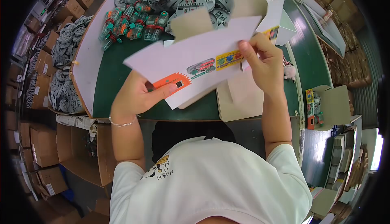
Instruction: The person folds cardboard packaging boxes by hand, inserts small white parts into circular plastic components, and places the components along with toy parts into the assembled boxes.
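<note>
Between my two hands hangs a printed cardboard box [195, 47], tilted, with its flaps standing out and its brown-grey inside partly showing. My left hand [136, 94] pinches the orange-printed end, thumb on the front. At the other end, my right hand [266, 61] grips the box near the yellow-printed strip, with the thumb on the white face. Beneath it on the green table [195, 106], another cardboard piece [239, 102] lies at the front edge. Several clear toy pieces with teal, red and orange parts [130, 23] lie behind, to the left.
Grey round plastic pieces [189, 0] are heaped at the table's back. More grey pieces fill cartons [65, 90] on the left. An open printed box [331, 106] with toy parts inside stands at the right. A large open carton [81, 153] sits at lower left.
</note>
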Demonstrator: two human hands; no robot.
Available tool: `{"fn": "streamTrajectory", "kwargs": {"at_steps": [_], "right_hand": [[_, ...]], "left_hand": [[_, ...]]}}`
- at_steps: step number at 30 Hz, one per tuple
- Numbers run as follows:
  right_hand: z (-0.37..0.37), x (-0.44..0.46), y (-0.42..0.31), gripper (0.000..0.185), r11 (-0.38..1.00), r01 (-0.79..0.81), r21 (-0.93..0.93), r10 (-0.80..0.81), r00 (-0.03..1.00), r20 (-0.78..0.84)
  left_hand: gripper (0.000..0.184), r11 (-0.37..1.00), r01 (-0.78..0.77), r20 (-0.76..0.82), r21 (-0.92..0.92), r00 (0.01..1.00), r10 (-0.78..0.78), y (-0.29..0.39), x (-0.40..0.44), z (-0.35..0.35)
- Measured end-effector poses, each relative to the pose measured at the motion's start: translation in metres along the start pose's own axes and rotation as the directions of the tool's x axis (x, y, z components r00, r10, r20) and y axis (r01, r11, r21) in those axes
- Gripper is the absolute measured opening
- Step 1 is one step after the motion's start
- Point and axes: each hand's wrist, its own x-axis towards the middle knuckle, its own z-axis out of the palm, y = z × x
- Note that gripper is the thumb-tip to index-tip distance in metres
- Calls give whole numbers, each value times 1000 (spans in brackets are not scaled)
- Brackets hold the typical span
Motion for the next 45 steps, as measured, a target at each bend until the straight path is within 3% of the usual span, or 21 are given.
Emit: {"fn": "streamTrajectory", "kwargs": {"at_steps": [1, 2, 5, 6, 8, 9, 11, 13, 14, 15, 18, 22, 26, 29, 31, 34, 35, 37, 38, 42, 45], "right_hand": [[-2, 1, -4, 23, 996, 88, 21, -88, 996, -19], [-5, 2, -6, 28, 984, 176, 40, -174, 984, -39], [-10, -16, -3, 25, 946, 321, -38, -323, 936, -137], [-10, -19, 1, 24, 920, 384, -82, -393, 901, -182], [0, -21, 16, 19, 892, 452, -8, -439, 860, -260], [8, -22, 24, 15, 852, 520, 62, -473, 814, -336], [22, -23, 31, 14, 797, 592, 120, -501, 758, -417], [36, -31, 30, 30, 749, 487, 449, -273, 845, -460], [39, -34, 31, 40, 680, 424, 598, -155, 881, -448], [39, -37, 31, 40, 679, 429, 596, -160, 879, -450], [38, -46, 34, 72, 873, 80, 481, 72, 955, -289], [41, -49, 42, 82, 897, -12, 442, 127, 965, -230], [39, -49, 36, 87, 944, 36, 327, 40, 974, -224], [41, -48, 45, 86, 939, 64, 337, 24, 968, -251], [41, -47, 36, 85, 936, 71, 345, 21, 967, -256], [36, -43, -6, 85, 486, -121, 866, 490, 858, -155], [34, -45, 3, 85, 487, -124, 865, 490, 858, -153], [21, -49, 43, 80, 958, -27, 286, 53, 995, -84], [14, -48, 54, 77, 990, 129, -63, -124, 990, 70], [-13, -6, 68, 71, 986, -102, 130, 63, 959, 275], [-10, 17, 65, 63, 945, -189, 268, 114, 955, 275]], "left_hand": [[69, 977, -2, 123, 214, 992, -25, 7, 0, -6], [69, 977, -2, 120, 215, 993, -24, 16, 3, -5], [69, 812, -99, -193, 575, 948, 253, 38, 19, 8], [69, 810, -103, -193, 577, 947, 257, 27, 21, 9], [64, 923, -370, -430, 110, 819, 380, -22, 21, 18], [62, 849, -516, -558, -117, 741, 374, -27, 24, 21], [59, 883, -465, -628, 58, 671, 394, -21, 33, 49], [55, 889, -271, -728, 370, 510, 458, -7, 40, 81], [55, 887, -276, -726, 371, 509, 462, -8, 39, 83], [53, 881, -231, -706, 413, 530, 470, -10, 38, 85], [51, 859, -133, -666, 495, 577, 473, -18, 33, 91], [56, 894, -94, -653, 438, 651, 388, -19, 21, 96], [61, 799, -127, -489, 588, 731, 476, -13, 16, 91], [51, 666, -234, -228, 708, 817, 530, -21, 14, 89], [48, 702, -176, -249, 691, 853, 458, -18, 12, 93], [41, 755, -52, -284, 654, 908, 309, -8, 9, 95], [41, 768, -48, -274, 639, 919, 285, -4, 8, 93], [40, 792, -40, -250, 609, 938, 240, 1, 8, 88], [40, 793, -40, -250, 608, 938, 239, -1, 8, 83], [53, 885, 9, -135, 465, 989, 60, -9, 10, 52], [65, 942, 61, -178, 331, 984, -2, 7, 27, 31]]}}
